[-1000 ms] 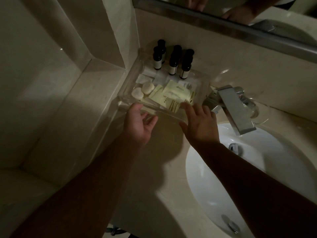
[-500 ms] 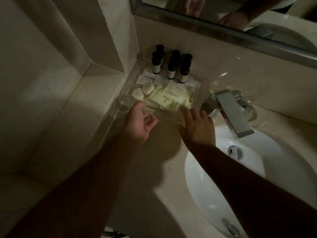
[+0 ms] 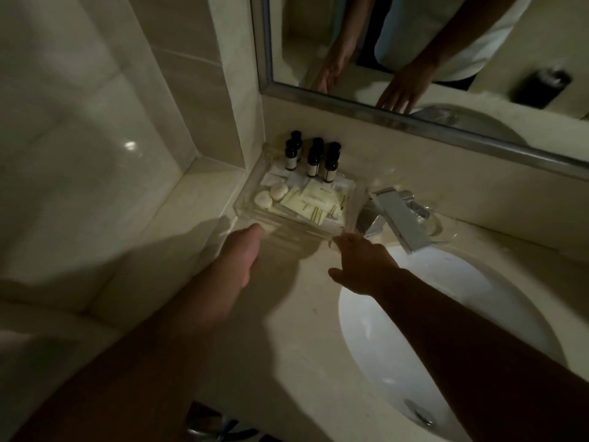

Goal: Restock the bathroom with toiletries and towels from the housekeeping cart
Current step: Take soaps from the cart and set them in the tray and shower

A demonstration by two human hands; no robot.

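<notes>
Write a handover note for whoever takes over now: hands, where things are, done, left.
Left hand: at the tray's near left corner; finger curl unclear.
Right hand: open, fingertips at the tray's near right corner.
Tray: on the counter in the wall corner, beside the tap. It holds bottles at the back, soaps and sachets in front.
Done: tray looks stocked.
Left: probably settle the tray in place; towels, none in view.

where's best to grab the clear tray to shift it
By the near long rim, one hand at each front corner, coming from the front. The tray sits in the corner, wall behind, ledge on its left, tap close on its right, and upright bottles crowd the back, so only the front is open.
</notes>
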